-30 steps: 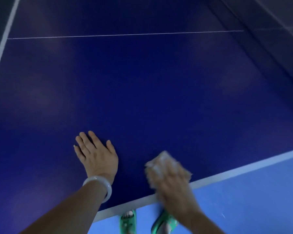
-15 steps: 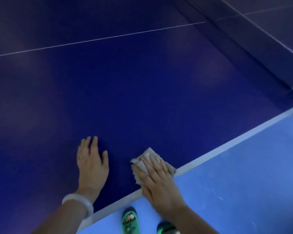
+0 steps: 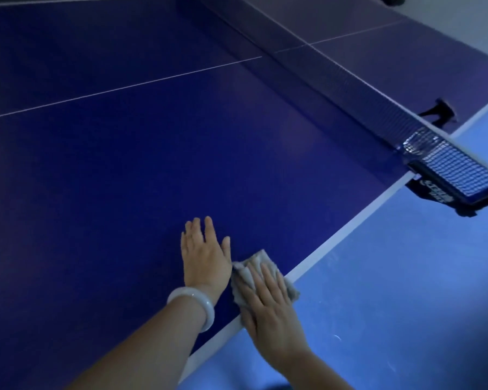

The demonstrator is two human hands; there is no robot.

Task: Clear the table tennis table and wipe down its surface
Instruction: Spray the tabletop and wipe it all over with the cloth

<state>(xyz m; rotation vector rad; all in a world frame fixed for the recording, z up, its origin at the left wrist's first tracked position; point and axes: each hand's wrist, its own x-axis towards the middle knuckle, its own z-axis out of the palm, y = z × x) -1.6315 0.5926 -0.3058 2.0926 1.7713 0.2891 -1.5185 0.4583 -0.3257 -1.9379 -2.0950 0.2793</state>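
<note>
Wiping along the near side edge of the table tennis table (image 3: 124,178), with nothing loose visible on the blue surface in this view. Cloth (image 3: 261,266), a small crumpled grey rag, pinned flat against the tabletop just inside the white border line (image 3: 350,229), one corner overhanging the edge toward the floor (image 3: 392,305). Right hand (image 3: 268,308) lying palm-down on top of it, fingers (image 3: 265,277) extended and close together, pressing rather than pinching; no real grip, only downward weight. Cloth therefore directly under and slightly ahead of those fingertips, its longer side running roughly along the edge. Left hand (image 3: 204,254) spread flat and empty on the bare surface, just beside the cloth on its inner side, thumb edge perhaps brushing the rag, though hard to tell in the dim light. A pale bangle (image 3: 197,302) on that wrist. Left hand apparently serving as a brace only.

Net (image 3: 445,161) and its clamp well off to the right, along the same edge. Likely next stroke: a sweep along the border toward the net, or inward across the dark playing field. Right hand clearly the working one, already on the cloth; left hand needing to lift or slide aside for any inward pass.
</note>
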